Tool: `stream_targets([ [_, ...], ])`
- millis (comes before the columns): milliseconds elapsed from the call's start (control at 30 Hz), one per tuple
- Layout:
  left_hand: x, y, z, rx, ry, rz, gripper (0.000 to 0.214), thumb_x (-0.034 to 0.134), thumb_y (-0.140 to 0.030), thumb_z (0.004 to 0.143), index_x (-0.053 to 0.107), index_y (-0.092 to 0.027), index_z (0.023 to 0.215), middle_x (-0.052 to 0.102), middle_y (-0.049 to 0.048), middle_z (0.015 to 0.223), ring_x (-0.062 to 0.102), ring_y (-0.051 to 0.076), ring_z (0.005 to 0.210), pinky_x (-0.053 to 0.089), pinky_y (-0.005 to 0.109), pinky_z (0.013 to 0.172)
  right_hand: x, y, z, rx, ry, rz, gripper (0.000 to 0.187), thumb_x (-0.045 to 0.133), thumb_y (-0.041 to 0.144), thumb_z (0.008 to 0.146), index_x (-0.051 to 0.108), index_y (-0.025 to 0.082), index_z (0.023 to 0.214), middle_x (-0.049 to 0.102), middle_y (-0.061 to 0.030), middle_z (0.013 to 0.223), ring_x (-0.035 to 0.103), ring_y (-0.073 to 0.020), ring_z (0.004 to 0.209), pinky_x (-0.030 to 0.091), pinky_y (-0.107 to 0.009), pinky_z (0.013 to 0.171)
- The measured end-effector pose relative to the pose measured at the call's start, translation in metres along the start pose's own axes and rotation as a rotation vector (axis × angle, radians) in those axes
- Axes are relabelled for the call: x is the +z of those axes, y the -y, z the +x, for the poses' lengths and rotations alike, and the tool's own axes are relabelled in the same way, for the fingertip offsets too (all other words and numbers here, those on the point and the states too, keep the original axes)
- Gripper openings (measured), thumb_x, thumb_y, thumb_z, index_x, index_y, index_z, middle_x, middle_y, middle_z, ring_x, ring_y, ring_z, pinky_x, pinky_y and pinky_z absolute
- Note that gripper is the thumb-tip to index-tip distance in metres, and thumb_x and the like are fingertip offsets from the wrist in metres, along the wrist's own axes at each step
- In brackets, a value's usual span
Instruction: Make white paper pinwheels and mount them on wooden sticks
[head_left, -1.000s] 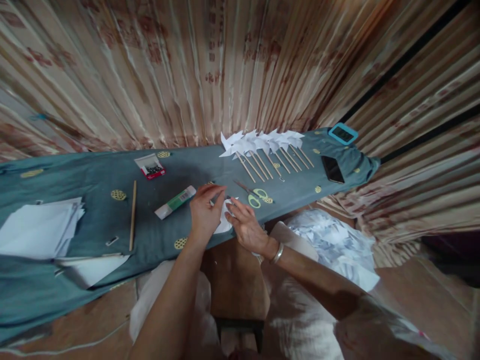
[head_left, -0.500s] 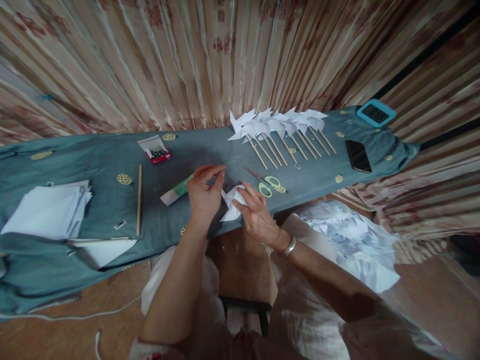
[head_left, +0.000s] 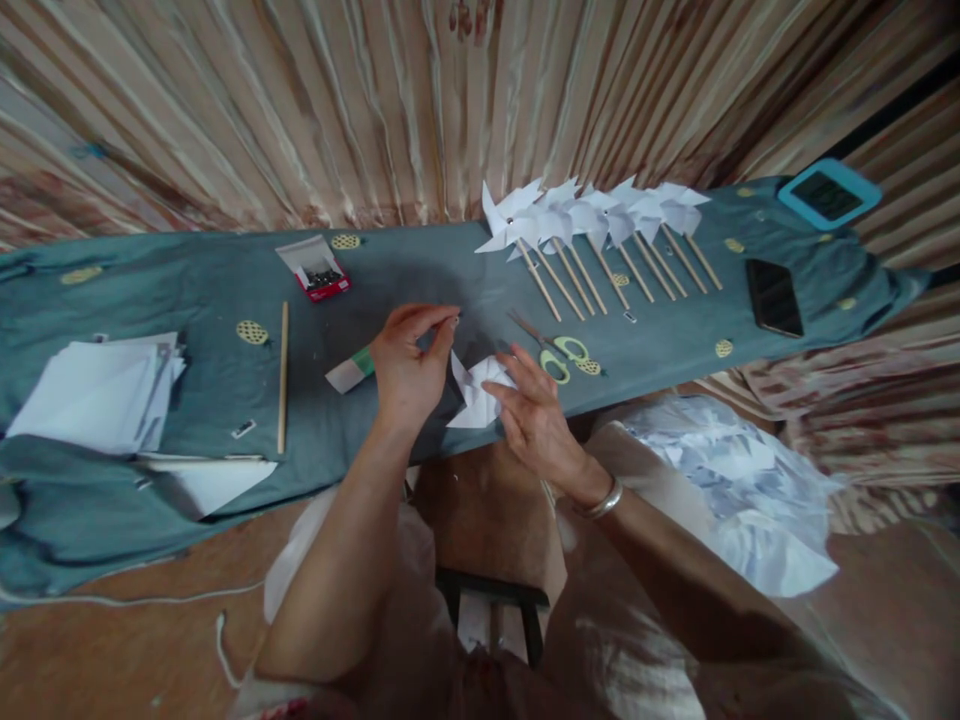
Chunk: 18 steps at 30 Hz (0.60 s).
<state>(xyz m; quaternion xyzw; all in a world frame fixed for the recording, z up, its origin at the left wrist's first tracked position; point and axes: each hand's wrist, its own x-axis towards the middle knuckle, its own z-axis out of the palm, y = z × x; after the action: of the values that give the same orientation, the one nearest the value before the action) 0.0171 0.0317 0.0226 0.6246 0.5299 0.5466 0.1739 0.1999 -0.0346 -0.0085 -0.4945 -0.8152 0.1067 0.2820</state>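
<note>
My left hand [head_left: 411, 362] is closed in a pinch, with a tiny tack just showing at the fingertips, raised over the table's front part. Just right of it, my right hand [head_left: 538, 415] grips a folded white paper pinwheel [head_left: 477, 398], its fingers on the paper's right side and its blades pointing left. Partly behind my left hand lies a green and white box [head_left: 351, 372]. Scissors with light green handles [head_left: 559, 358] rest beyond my right hand. Farther back left, an open red box [head_left: 324, 280] holds small dark metal tacks.
Several finished pinwheels on sticks [head_left: 570, 235] lie in a row at the back. A phone [head_left: 775, 297] and a blue-framed timer [head_left: 829, 195] are at the right. Paper sheets [head_left: 90, 395] and a wooden stick [head_left: 283, 380] lie left. A bag of folded paper [head_left: 735, 480] sits below right.
The view has shifted, so most tabletop things appear farther apart. My right hand's fingers have spread slightly over the paper pinwheel, while my left hand keeps its pinch.
</note>
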Motion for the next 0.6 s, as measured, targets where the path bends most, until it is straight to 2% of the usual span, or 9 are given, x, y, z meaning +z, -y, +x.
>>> stream_targets([
  [200, -0.002, -0.001, -0.002, -0.017, 0.026, 0.007, 0.014, 0.063, -0.022, 0.087, 0.077, -0.021, 0.090, 0.076, 0.0020, 0.091, 0.067, 0.017, 0.088, 0.052, 0.031, 0.085, -0.004, -0.007, 0.005, 0.065, -0.094, 0.074, 0.036, 0.043, 0.017, 0.095, 0.064, 0.021, 0.124, 0.055, -0.0123, 0.145, 0.039, -0.0279, 0.146, 0.036, -0.056, 0.117],
  [333, -0.002, -0.002, -0.004, -0.024, 0.051, 0.021, 0.015, 0.062, -0.021, 0.087, 0.077, -0.022, 0.090, 0.075, 0.0017, 0.090, 0.067, 0.017, 0.088, 0.052, 0.031, 0.085, -0.006, -0.008, 0.005, 0.062, -0.096, 0.090, 0.033, 0.046, 0.020, 0.094, 0.066, 0.018, 0.121, 0.057, -0.0139, 0.144, 0.040, -0.0282, 0.145, 0.036, -0.055, 0.118],
  [467, -0.001, -0.001, -0.008, -0.008, 0.084, 0.008, 0.014, 0.064, -0.020, 0.086, 0.077, -0.021, 0.091, 0.076, 0.0023, 0.092, 0.068, 0.018, 0.089, 0.053, 0.032, 0.086, -0.011, -0.007, 0.002, 0.077, -0.061, 0.153, 0.029, 0.050, 0.017, 0.091, 0.069, 0.019, 0.112, 0.054, -0.0133, 0.147, 0.039, -0.0283, 0.146, 0.034, -0.055, 0.119],
  [600, -0.003, -0.001, -0.015, 0.027, 0.202, 0.072, 0.011, 0.068, -0.023, 0.084, 0.077, -0.024, 0.089, 0.077, 0.0019, 0.093, 0.068, 0.020, 0.090, 0.053, 0.035, 0.088, -0.015, -0.008, 0.001, 0.109, -0.026, 0.191, 0.018, 0.055, 0.019, 0.089, 0.071, 0.023, 0.096, 0.051, -0.0105, 0.149, 0.037, -0.0286, 0.147, 0.032, -0.056, 0.120],
])
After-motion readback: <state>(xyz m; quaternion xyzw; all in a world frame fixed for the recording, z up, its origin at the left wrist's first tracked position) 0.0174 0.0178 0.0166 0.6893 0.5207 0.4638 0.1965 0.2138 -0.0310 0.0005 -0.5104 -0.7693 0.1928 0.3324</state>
